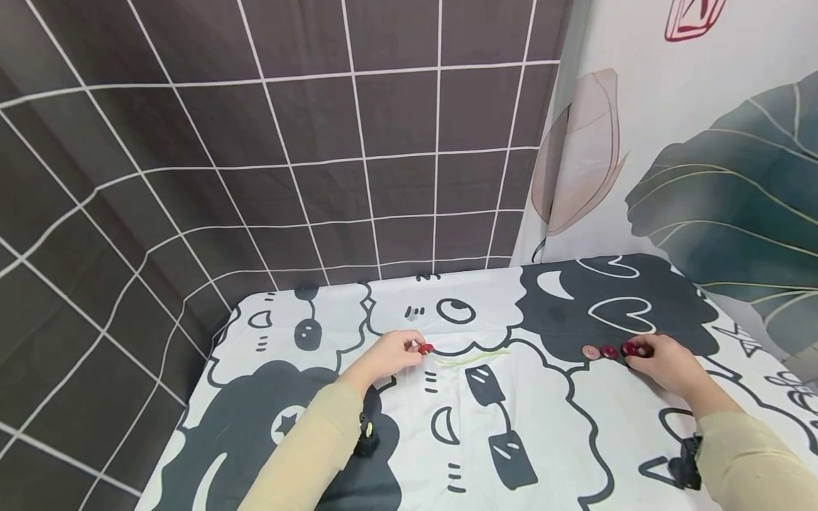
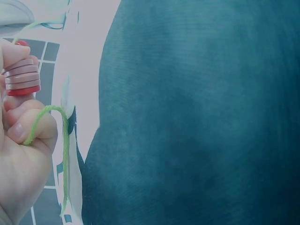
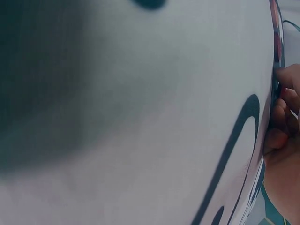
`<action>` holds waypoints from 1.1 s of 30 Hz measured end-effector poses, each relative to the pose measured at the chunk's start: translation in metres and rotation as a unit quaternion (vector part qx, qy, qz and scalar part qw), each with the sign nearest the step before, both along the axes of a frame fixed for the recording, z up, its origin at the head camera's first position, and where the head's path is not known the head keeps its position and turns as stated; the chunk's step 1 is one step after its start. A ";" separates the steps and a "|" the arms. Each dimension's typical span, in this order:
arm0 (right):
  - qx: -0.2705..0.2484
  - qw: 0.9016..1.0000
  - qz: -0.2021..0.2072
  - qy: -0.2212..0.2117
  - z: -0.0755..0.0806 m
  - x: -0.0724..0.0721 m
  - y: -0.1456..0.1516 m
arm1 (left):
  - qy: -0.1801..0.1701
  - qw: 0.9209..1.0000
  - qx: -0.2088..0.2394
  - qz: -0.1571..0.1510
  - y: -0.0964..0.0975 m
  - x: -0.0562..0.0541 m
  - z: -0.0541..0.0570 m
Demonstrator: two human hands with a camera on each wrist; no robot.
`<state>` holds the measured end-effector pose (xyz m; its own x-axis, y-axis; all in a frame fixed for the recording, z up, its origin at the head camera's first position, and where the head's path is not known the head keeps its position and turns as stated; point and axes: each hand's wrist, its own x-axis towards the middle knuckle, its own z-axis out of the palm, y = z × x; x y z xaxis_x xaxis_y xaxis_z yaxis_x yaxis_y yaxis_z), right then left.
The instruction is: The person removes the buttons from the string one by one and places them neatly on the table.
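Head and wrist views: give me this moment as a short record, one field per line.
Left hand: pinches a stack of discs, pink with a red one at the end
Green string: comes out of the left hand's curled fingers; whether it passes through the stack is hidden
Right hand: pinches a red disc
Beside it: a second red disc, then a pink disc
Surface: black-and-white printed cloth
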<state>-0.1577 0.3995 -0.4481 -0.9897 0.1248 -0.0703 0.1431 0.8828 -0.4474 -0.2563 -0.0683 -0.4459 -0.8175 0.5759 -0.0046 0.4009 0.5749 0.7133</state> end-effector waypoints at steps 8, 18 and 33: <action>-0.005 1.000 -0.002 0.001 0.001 0.001 0.000 | -0.006 1.000 -0.001 0.002 0.000 -0.002 -0.001; -0.006 1.000 -0.005 0.003 0.000 0.000 -0.001 | -0.009 1.000 -0.011 0.004 0.000 -0.003 -0.002; -0.014 0.999 -0.017 0.026 0.000 0.002 -0.003 | -0.007 1.000 -0.011 -0.004 -0.002 -0.002 0.001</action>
<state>-0.1559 0.3967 -0.4481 -0.9872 0.1579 -0.0225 0.1492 0.8644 -0.4801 -0.2582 -0.0698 -0.4445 -0.8123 0.5826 -0.0295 0.3953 0.5871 0.7064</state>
